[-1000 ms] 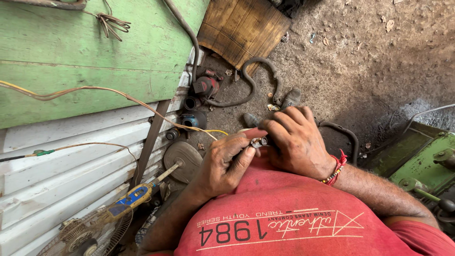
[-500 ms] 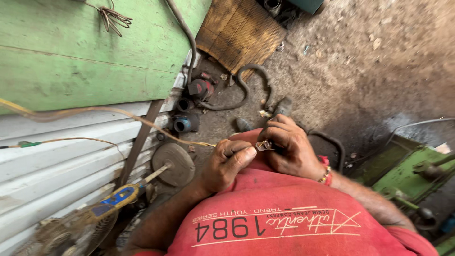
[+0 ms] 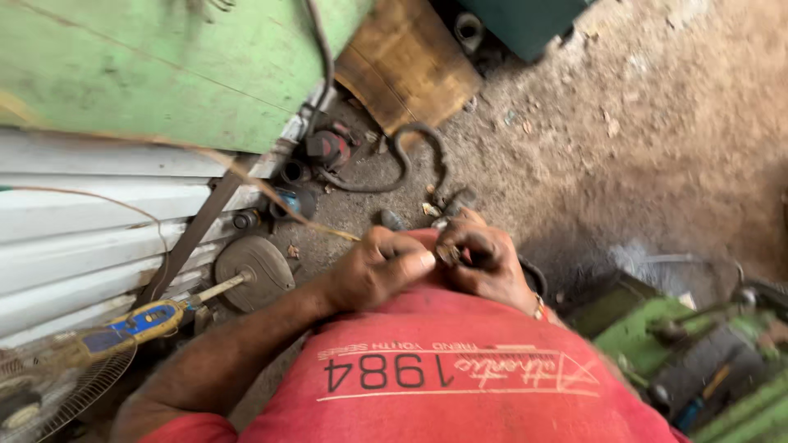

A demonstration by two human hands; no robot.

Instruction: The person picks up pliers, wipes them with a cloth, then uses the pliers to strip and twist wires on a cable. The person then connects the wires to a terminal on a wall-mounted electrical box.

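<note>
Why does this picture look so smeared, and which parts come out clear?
Head view: motion blur smears the green machine at right and the edges; the left hand and right hand, pinching a small dark part, read fairly sharp; daylight is soft and even, with no glare.

Rough, dusty dirt floor (image 3: 657, 123); matt red cloth shirt (image 3: 460, 385); worn wooden board (image 3: 406, 61); dull rusty metal disc (image 3: 254, 273); chipped green-painted panel (image 3: 164, 66).

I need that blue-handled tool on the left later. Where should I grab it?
Grip the blue handle, coming from above. It lies flat, its thickest part, and its top is bare; the thin shaft runs toward the round disc.
</note>
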